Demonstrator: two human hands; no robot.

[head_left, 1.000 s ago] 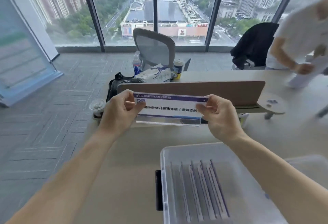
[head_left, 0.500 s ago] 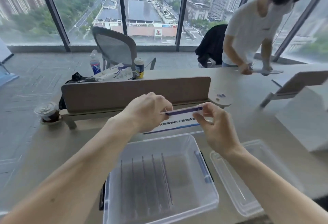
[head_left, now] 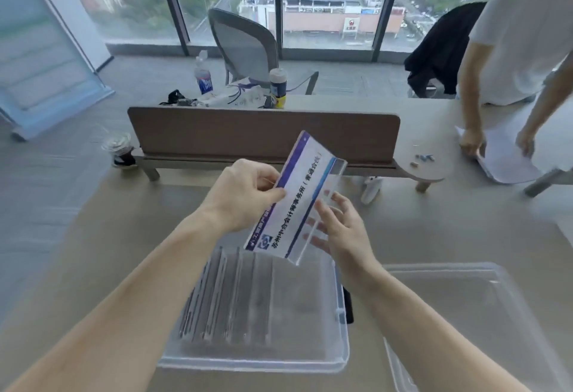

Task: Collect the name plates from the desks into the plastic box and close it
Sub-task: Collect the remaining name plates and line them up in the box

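Note:
A clear acrylic name plate (head_left: 297,199) with a white, blue-edged card hangs tilted on end above the open plastic box (head_left: 341,357). My left hand (head_left: 245,196) pinches its upper left edge. Behind the plate's lower right side my right hand (head_left: 344,230) is spread, fingers apart; whether they touch the plate I cannot tell. Several name plates (head_left: 226,295) stand on edge in the left part of the box. The clear lid (head_left: 477,314) lies upturned on the desk to the right of the box.
A brown desk divider (head_left: 263,135) runs across behind the box. An iced drink cup (head_left: 119,149) stands at its left end. A white mouse (head_left: 370,188) lies beyond my right hand. At the far right a person in a white shirt (head_left: 521,35) handles papers (head_left: 508,159).
The name plate has turned from lying level between both hands to standing steeply on end over the box. My right hand has let go of its end and opened behind it.

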